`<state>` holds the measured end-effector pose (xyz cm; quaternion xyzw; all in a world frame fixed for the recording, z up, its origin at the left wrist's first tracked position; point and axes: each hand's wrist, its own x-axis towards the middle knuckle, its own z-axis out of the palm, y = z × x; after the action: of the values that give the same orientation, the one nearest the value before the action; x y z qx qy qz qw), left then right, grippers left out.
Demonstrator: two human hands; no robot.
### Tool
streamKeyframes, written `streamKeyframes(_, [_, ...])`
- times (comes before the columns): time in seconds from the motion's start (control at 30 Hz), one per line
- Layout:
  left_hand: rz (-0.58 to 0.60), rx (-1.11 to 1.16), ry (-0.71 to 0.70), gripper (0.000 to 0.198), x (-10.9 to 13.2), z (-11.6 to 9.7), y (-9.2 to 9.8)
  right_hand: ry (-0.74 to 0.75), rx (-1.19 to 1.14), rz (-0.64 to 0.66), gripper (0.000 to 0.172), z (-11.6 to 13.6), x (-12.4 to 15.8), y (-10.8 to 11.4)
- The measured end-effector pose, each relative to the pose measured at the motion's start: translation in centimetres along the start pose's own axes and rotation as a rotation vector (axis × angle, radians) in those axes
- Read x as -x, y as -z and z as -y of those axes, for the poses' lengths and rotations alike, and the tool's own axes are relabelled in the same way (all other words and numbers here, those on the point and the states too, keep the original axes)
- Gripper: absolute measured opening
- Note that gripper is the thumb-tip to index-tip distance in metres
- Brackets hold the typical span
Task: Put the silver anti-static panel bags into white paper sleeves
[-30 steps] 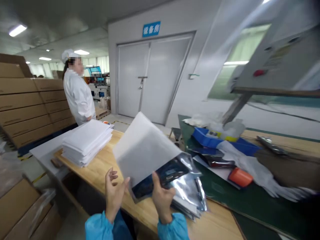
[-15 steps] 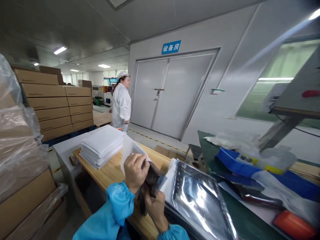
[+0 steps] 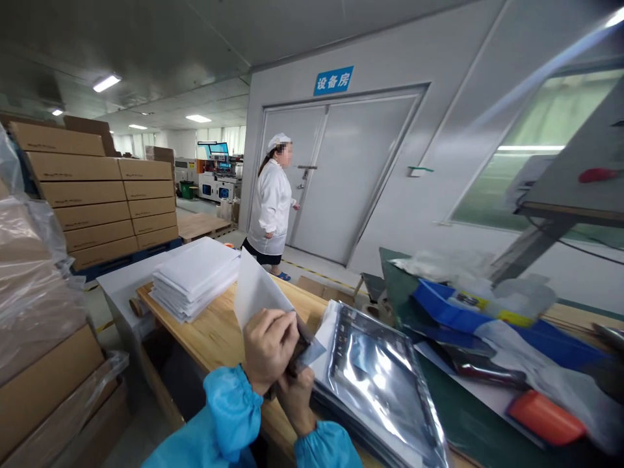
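The left hand (image 3: 269, 348) is clamping down over a dark shiny pouch (image 3: 298, 344) that is sitting most of the way inside a white sleeve (image 3: 256, 296), with only a corner showing, so the sliding-in is looking nearly done. The right hand (image 3: 295, 395) is gripping the same bundle from below, above the counter (image 3: 214, 335) edge, beside a stack of silvery bags (image 3: 380, 383).

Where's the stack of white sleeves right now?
The white stack lies on the left end of the wooden table, up-left of the left hand.

Two hands – left (image 3: 269, 348), right (image 3: 295, 398), one white pouch (image 3: 256, 296), one pouch stack (image 3: 195, 276), one co-worker (image 3: 271, 205)
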<state>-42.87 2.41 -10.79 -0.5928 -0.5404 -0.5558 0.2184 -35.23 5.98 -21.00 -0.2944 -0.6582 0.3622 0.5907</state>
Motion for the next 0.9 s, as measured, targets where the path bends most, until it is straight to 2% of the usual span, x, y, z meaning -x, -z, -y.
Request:
streamKeyframes(0.13, [0.048, 0.120, 0.014, 0.021, -0.8, -0.2, 0.8, 0.032, 0.055, -0.003, 0.029, 0.6, -0.3, -0.4])
streamKeyframes(0.2, [-0.012, 0.167, 0.076, 0.021, 0.1, 0.4, 1.3, -0.034, -0.007, -0.077, 0.028, 1.2, -0.8, -0.3])
streamKeyframes(0.27, [-0.168, 0.199, 0.294, 0.040, 1.5, 1.8, 1.9, -0.152, -0.082, -0.232, 0.027, 1.9, -1.5, 0.1])
streamKeyframes(0.33, [-0.336, 0.309, 0.650, 0.062, 2.9, 3.6, 2.4, -0.283, -0.144, -0.382, 0.033, 2.8, -2.2, 1.1])
streamKeyframes(0.37, [-0.374, 0.422, 0.838, 0.067, 3.4, 4.5, 2.7, -0.337, -0.173, -0.424, 0.036, 3.2, -2.6, 1.6])
streamKeyframes(0.43, [-0.316, 0.743, 1.121, 0.065, 3.9, 5.8, 2.9, -0.403, -0.243, -0.442, 0.037, 3.9, -3.0, 2.7])
streamKeyframes(0.5, [-0.212, 1.019, 1.233, 0.057, 3.8, 6.0, 2.8, -0.442, -0.323, -0.442, 0.039, 4.2, -3.0, 3.1])
streamKeyframes(0.57, [-0.182, 1.122, 1.283, 0.051, 3.6, 5.3, 2.3, -0.484, -0.379, -0.432, 0.039, 4.4, -2.6, 2.9])
streamKeyframes(0.67, [-0.111, 1.108, 1.375, 0.046, 3.7, 3.5, 1.9, -0.539, -0.413, -0.404, 0.037, 4.1, -0.8, 2.3])
streamKeyframes(0.73, [-0.033, 1.093, 1.429, 0.046, 4.4, 2.7, 2.3, -0.560, -0.429, -0.364, 0.036, 3.6, 0.9, 3.2])
streamKeyframes(0.8, [-0.002, 1.045, 1.520, 0.044, 5.6, 2.6, 3.6, -0.602, -0.477, -0.203, 0.037, 3.0, 2.8, 5.8])
streamKeyframes(0.87, [0.030, 0.960, 1.645, 0.043, 7.2, 3.0, 5.4, -0.661, -0.530, 0.044, 0.041, 2.8, 4.4, 9.6])
streamKeyframes(0.9, [0.057, 0.909, 1.708, 0.042, 8.0, 3.1, 6.4, -0.681, -0.534, 0.044, 0.044, 2.9, 5.0, 11.7])
